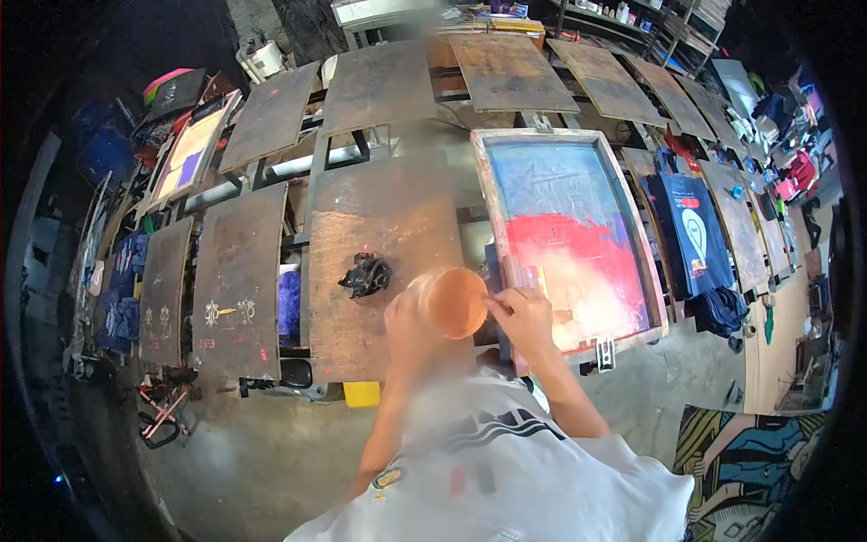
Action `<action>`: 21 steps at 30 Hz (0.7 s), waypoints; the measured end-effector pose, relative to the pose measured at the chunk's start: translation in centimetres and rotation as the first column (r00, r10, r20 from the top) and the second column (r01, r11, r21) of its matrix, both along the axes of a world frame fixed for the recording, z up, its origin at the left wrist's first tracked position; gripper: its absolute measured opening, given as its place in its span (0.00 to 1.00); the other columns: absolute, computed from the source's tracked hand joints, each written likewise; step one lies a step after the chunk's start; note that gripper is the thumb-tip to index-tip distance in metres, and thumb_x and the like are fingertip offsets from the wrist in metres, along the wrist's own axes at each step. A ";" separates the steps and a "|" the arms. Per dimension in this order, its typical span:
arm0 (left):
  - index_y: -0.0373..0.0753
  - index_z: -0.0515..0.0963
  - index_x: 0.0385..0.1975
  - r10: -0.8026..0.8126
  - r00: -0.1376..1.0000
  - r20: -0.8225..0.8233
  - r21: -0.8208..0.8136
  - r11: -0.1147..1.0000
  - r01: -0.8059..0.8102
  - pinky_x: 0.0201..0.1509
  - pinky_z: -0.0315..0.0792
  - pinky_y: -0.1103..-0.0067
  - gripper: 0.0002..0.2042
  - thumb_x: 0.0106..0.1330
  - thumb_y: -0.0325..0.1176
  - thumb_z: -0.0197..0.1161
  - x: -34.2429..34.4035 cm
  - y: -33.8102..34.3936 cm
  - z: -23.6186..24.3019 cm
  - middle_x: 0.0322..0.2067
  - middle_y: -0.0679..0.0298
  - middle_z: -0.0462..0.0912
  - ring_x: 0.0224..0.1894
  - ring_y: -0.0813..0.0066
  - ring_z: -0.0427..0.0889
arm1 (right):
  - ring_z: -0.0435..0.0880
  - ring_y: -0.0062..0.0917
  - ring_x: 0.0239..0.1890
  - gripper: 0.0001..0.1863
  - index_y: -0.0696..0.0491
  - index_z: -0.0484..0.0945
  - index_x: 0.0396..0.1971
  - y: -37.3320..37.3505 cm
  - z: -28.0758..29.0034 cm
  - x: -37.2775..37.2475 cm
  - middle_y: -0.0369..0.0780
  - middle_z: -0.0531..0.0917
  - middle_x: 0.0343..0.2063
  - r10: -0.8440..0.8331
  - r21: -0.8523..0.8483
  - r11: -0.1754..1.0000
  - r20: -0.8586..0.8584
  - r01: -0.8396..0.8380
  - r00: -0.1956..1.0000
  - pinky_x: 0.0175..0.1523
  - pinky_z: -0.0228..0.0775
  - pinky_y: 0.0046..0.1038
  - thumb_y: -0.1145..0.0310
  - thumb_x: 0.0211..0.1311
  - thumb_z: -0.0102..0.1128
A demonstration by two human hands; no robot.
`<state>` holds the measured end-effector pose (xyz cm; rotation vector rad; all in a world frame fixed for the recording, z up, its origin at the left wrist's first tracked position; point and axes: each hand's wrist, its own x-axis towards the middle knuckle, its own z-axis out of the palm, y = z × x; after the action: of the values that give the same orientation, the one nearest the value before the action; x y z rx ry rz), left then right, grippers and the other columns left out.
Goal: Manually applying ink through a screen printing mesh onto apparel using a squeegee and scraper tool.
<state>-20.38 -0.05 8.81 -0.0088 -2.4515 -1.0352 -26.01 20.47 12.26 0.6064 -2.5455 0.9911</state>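
In the middle of the head view, my left hand (pixel 404 321) grips a round tub (pixel 454 303) with orange, paint-like contents, partly blurred. My right hand (pixel 521 314) is pinched on a thin stick (pixel 488 298) that reaches over the tub's right rim. Left of the tub, a crumpled black plastic item (pixel 365 275) lies on a stained board (pixel 339 339). Just right of my right hand lies a framed printing screen (pixel 578 253), smeared blue at the top and red, pink and pale orange lower down.
Rows of boards (pixel 235 280) surround me on metal supports. A smaller screen (pixel 190 149) sits at the left. Navy printed bags (pixel 686 235) hang at the right. Shelves with bottles (pixel 623 14) stand behind. A painted panel (pixel 750 470) is at the lower right.
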 end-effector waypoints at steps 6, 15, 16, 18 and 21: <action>0.38 0.70 0.59 0.022 1.000 0.010 -0.035 0.999 -0.021 0.65 0.62 0.62 0.46 0.33 0.41 0.84 0.1 -0.1 -0.9 0.59 0.57 0.75 0.61 0.53 0.71 | 0.78 0.41 0.18 0.18 0.55 0.77 0.15 0.4 0.5 -0.1 0.45 0.78 0.14 -0.033 0.068 0.997 0.047 0.029 0.998 0.25 0.69 0.37 0.60 0.55 0.71; 0.37 0.68 0.60 0.053 0.998 -0.019 -0.003 0.999 -0.054 0.64 0.62 0.61 0.48 0.32 0.41 0.84 0.0 0.3 -0.4 0.59 0.55 0.74 0.60 0.52 0.71 | 0.78 0.35 0.17 0.16 0.59 0.78 0.17 1.0 2.7 0.6 0.44 0.77 0.14 -0.016 -0.021 1.000 0.143 0.019 0.990 0.25 0.67 0.32 0.65 0.56 0.71; 0.36 0.68 0.60 0.075 0.997 -0.033 0.007 0.997 -0.075 0.65 0.63 0.61 0.48 0.32 0.40 0.85 0.0 -0.2 -1.7 0.59 0.54 0.74 0.60 0.52 0.71 | 0.78 0.32 0.17 0.15 0.60 0.79 0.18 1.1 2.9 0.6 0.44 0.78 0.15 -0.001 -0.070 0.998 0.142 0.011 0.990 0.25 0.68 0.30 0.67 0.57 0.70; 0.35 0.68 0.60 0.095 0.994 -0.051 0.019 0.995 -0.095 0.65 0.64 0.61 0.48 0.32 0.40 0.85 -0.1 -0.4 -2.6 0.58 0.53 0.74 0.60 0.52 0.71 | 0.79 0.28 0.18 0.13 0.61 0.80 0.20 1.3 2.9 0.4 0.43 0.79 0.16 0.013 -0.156 0.988 0.174 0.014 0.985 0.27 0.68 0.28 0.68 0.58 0.70; 0.34 0.67 0.60 0.130 0.991 0.003 0.096 0.987 -0.130 0.65 0.66 0.63 0.49 0.33 0.39 0.86 -0.4 0.1 -1.3 0.57 0.52 0.73 0.60 0.54 0.72 | 0.79 0.21 0.20 0.11 0.62 0.81 0.23 1.6 3.5 0.2 0.41 0.81 0.17 0.006 -0.276 0.959 0.251 0.066 0.968 0.29 0.69 0.25 0.71 0.60 0.68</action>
<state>-20.78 0.02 7.54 0.1779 -2.3619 -1.0920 -25.78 22.10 15.74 0.3800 -2.5404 1.4694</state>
